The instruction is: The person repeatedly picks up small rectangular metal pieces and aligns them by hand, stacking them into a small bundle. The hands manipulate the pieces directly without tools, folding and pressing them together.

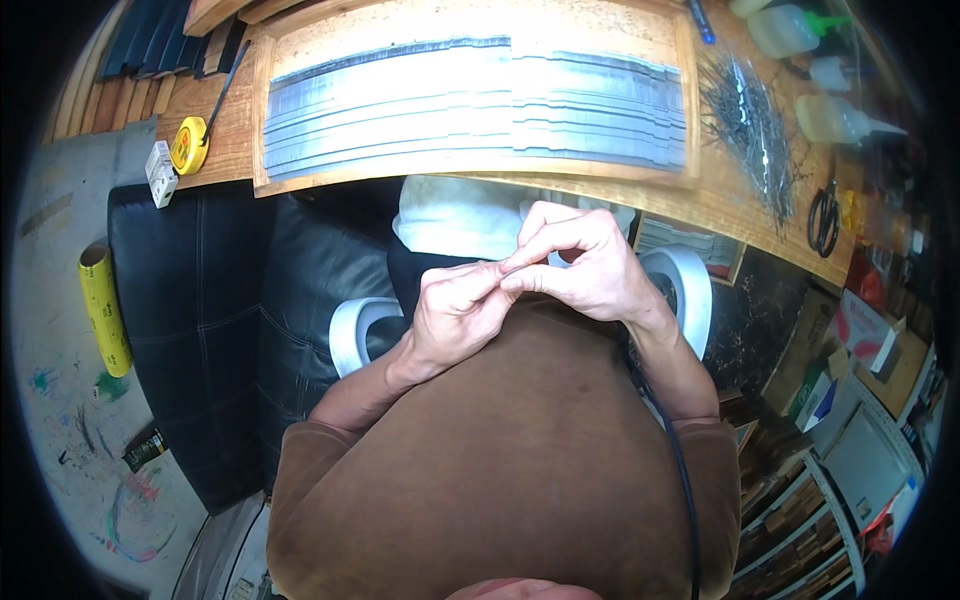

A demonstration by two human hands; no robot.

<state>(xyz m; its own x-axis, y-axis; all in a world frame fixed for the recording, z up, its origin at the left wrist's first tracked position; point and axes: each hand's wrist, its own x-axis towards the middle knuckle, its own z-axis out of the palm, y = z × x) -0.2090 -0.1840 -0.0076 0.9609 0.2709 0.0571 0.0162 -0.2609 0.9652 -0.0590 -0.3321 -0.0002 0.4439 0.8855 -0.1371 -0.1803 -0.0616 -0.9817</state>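
Observation:
In front of my chest, just short of the table edge, my two hands meet at their fingertips. My left hand (455, 308) is closed, thumb and forefinger pinched together. The thumb and forefinger of my right hand (590, 262) pinch at the same spot. Whatever is between the fingertips is too small or too hidden to make out. Beyond the hands, a shallow wooden tray (688, 95) lies on the table with thin silver-grey strips (400, 115) in stepped rows. Right of the tray is a loose heap of thin dark wire-like pieces (750, 135).
Black-handled scissors (823, 222) lie near the table's right end, by squeeze bottles (835, 118). A yellow tape measure (189, 145) and a small white box (161, 174) sit at the left. A black leather seat (200, 300) and white armrests (690, 295) flank me.

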